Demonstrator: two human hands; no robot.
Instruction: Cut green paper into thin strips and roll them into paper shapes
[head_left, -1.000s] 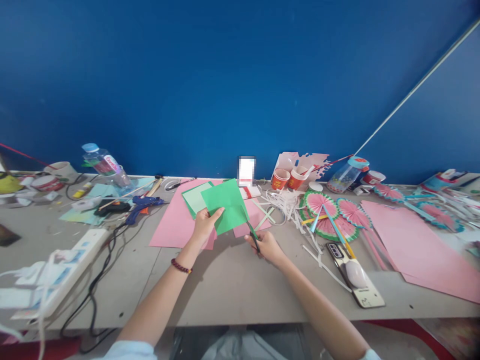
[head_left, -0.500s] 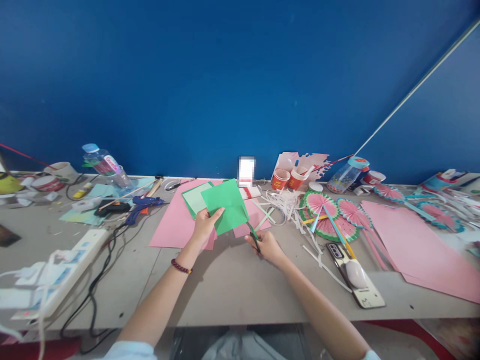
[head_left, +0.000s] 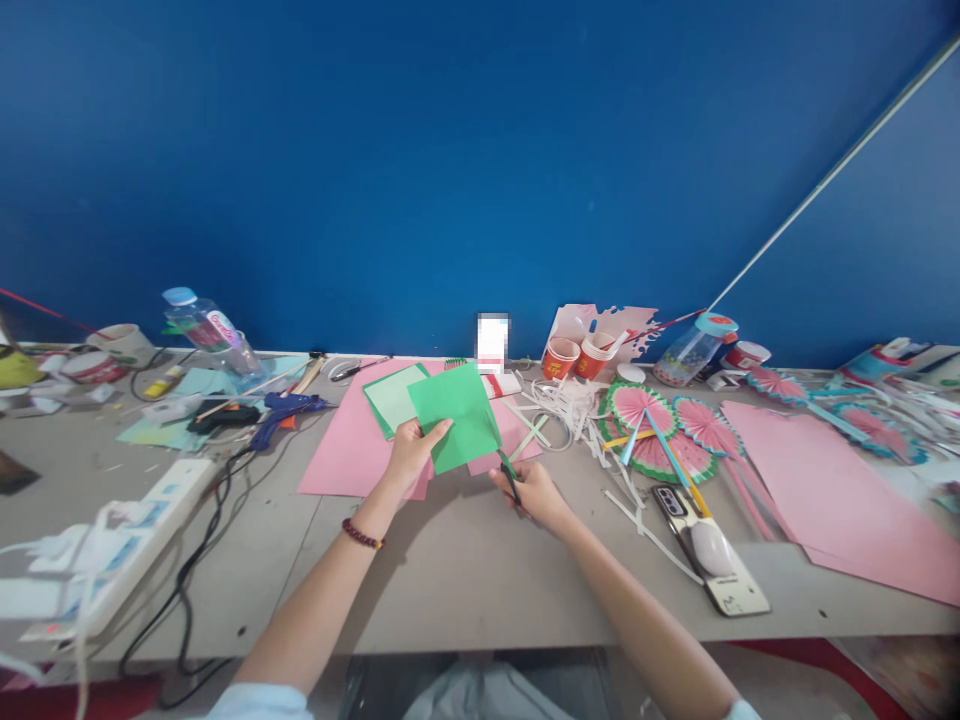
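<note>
I observe a grey worktop running the full width of the room's blue wall. At its left end, a white power strip lies slantwise, near left to far right; beyond it a clear bottle leans, cap to the left. A blue glue gun follows, then pink paper.

At centre, the left hand has its fingers closed on the left, near part of a green sheet, thumb on top. The sheet is held above the worktop, roughly square with no evident long axis, its far edge slanting farther away toward the right.

The right hand has its fingers curled about the handles of the scissors. Their long axis runs near right to far left, blades pointing far, at the sheet's right edge; I cannot tell how wide the blades stand.

Further right: white paper strips, two paper cups, pleated fans, a phone and a pink sheet.
</note>
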